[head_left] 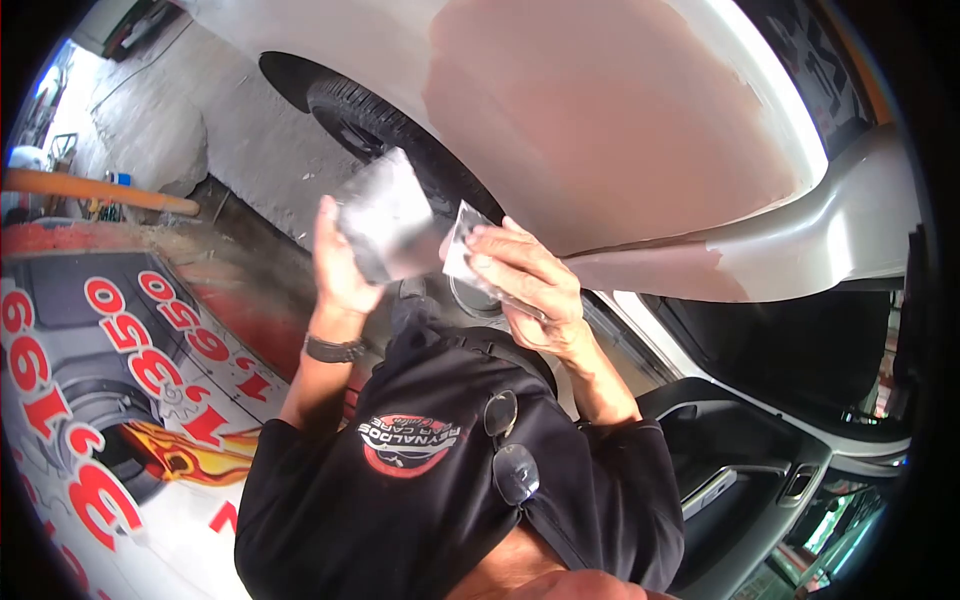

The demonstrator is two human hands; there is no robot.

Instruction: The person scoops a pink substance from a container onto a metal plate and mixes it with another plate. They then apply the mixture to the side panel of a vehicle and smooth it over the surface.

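In the head view, my left hand [343, 272], with a dark band at the wrist, holds up a flat silvery-grey sheet [385, 218] blurred by motion; the fingers behind it are hidden. Close beside it, my right hand [540, 288] is closed on a small thin flat piece [458, 250] with a white face and a dark patch. Its near edge points toward the sheet. Both hands are in front of my body, beside a light-coloured car panel [350, 25] that carries a wide pinkish-brown patch [610, 120].
A car tyre [375, 120] is just beyond the hands. At right stands an open car door [740, 450]. A sheet printed with red prices [150, 350] is at left, below an orange pole [100, 190]. Concrete floor [245, 140] shows beyond. Glasses [515, 470] hang on my dark shirt.
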